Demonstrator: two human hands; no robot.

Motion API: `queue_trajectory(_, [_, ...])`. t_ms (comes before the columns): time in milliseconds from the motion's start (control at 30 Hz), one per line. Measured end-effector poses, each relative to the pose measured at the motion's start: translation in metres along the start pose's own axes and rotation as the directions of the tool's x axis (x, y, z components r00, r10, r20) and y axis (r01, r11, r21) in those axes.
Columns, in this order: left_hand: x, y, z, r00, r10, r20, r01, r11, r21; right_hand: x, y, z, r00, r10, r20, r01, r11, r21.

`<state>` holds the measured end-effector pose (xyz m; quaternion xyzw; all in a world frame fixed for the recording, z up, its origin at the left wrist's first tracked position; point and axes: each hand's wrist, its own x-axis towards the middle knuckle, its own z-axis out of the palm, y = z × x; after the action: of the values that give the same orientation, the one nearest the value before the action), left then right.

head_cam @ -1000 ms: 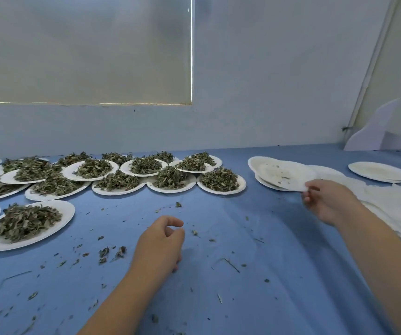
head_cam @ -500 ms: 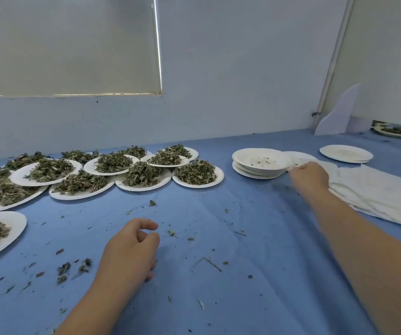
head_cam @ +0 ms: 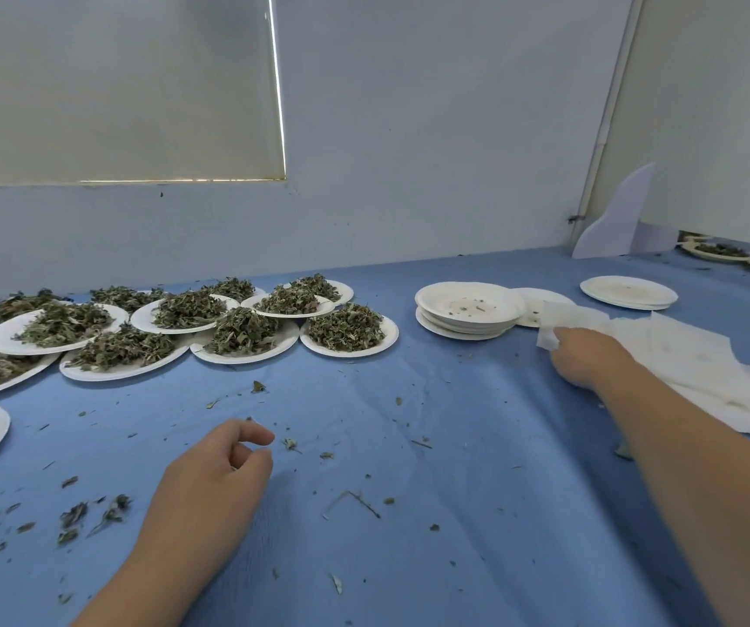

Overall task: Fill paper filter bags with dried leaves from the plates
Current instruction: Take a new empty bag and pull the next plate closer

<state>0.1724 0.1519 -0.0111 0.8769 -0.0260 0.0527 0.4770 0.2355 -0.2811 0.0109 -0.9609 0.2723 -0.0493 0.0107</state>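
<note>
Tablecloth blue, leaf-strewn, pale wall, left hand fingers loosely curled, right hand fingers pinching filter bag.

Bare left forearm, bare right forearm

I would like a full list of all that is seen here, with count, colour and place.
leaf plates: about a dozen, white with green leaves, left
empty plate stack: one, white, centre right
other empty plates: few, white, farther right
paper filter bags: one pile, white, right
leaf crumbs: many, green, scattered on cloth
cloth: one, blue, under everything
card: one, white, back right
left hand: loosely curled, empty, near centre
right hand: pinching one bag's corner
</note>
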Motion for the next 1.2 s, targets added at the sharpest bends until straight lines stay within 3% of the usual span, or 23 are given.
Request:
queue_trajectory(100, [0.0, 0.0, 0.0, 1.0, -0.005, 0.001, 0.005, 1.0, -0.007, 0.011, -0.004, -0.001, 0.995, 0.069, 0.072, -0.063, 0.995, -0.082])
queue_trajectory(267, [0.0, 0.0, 0.0, 1.0, -0.011, 0.002, 0.011, 1.0, -0.029, 0.023, -0.021, -0.011, 0.975, 0.199, 0.101, -0.208, 0.974, 0.087])
queue_trajectory(367, [-0.001, 0.0, -0.001, 1.0, -0.003, 0.01, 0.003, 1.0, -0.026, 0.017, -0.019, 0.003, 0.987, 0.068, -0.143, -0.078, 0.995, -0.06])
queue_trajectory(433, [-0.001, 0.0, 0.0, 1.0, 0.007, 0.019, -0.007, 1.0, -0.016, 0.008, -0.019, 0.009, 0.98, -0.033, -0.197, 0.001, 0.987, -0.163])
queue_trajectory(500, [0.0, 0.0, 0.001, 1.0, 0.018, 0.023, -0.018, 1.0, 0.004, -0.007, -0.03, 0.003, 0.99, -0.117, -0.082, 0.102, 0.98, -0.171])
queue_trajectory(600, [-0.001, 0.002, 0.001, 0.999, 0.033, 0.011, -0.033, 0.999, 0.021, -0.036, -0.054, -0.016, 0.954, -0.29, 0.077, 0.282, 0.954, 0.097])
queue_trajectory(700, [-0.008, 0.01, 0.0, 0.994, 0.093, -0.063, -0.097, 0.993, -0.064, -0.084, -0.089, -0.041, 0.875, -0.476, 0.092, 0.395, 0.809, 0.435])
queue_trajectory(767, [-0.012, 0.016, -0.003, 0.983, 0.143, -0.114, -0.155, 0.981, -0.113, -0.113, -0.118, -0.055, 0.824, -0.56, 0.084, 0.378, 0.654, 0.656])
queue_trajectory(867, [-0.016, 0.03, -0.013, 0.986, 0.089, -0.143, -0.126, 0.953, -0.277, -0.15, -0.164, -0.068, 0.747, -0.664, 0.036, 0.297, 0.382, 0.875])
queue_trajectory(1000, [-0.026, 0.042, -0.043, 0.993, -0.081, -0.089, 0.029, 0.875, -0.483, -0.193, -0.219, -0.072, 0.692, -0.721, -0.033, 0.242, 0.188, 0.952])
queue_trajectory(1100, [-0.032, 0.036, -0.076, 0.981, -0.181, -0.065, 0.12, 0.843, -0.524, -0.218, -0.252, -0.074, 0.652, -0.757, -0.038, 0.22, 0.141, 0.965])
queue_trajectory(1200, [-0.039, 0.019, -0.109, 0.981, -0.192, -0.021, 0.154, 0.844, -0.513, -0.24, -0.284, -0.077, 0.628, -0.778, -0.019, 0.167, 0.111, 0.98])
